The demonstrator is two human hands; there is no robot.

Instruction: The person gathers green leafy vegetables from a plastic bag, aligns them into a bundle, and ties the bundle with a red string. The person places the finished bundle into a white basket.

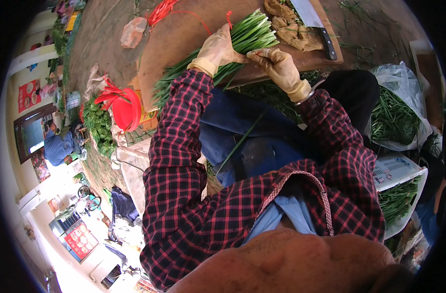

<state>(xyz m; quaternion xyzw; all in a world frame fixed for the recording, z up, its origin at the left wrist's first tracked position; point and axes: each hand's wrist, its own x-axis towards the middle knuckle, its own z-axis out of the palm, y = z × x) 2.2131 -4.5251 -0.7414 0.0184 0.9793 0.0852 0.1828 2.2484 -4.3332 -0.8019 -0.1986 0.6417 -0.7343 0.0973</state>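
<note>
My left hand (216, 48), in a pale rubber glove, grips a bunch of long green garlic chives (254, 33) lying on a wooden board (175, 40). The pale cut stalk ends point to the upper right, and the leaves run under my left wrist. A red plastic strip (229, 17) sticks up beside my left fingers. My right hand (278, 67), gloved too, has its fingers pinched together by my left thumb at the bunch's near side. A fleck of red shows at its fingertips; whether they hold a strip I cannot tell.
On the board's right lie a black-handled cleaver (327, 42) and a brown cloth (294, 33). Red strips (160, 13) and a stone (133, 32) are at the upper left. A red tub (128, 110) stands left; a plastic bag of greens (397, 110) and white basket (402, 172) stand right.
</note>
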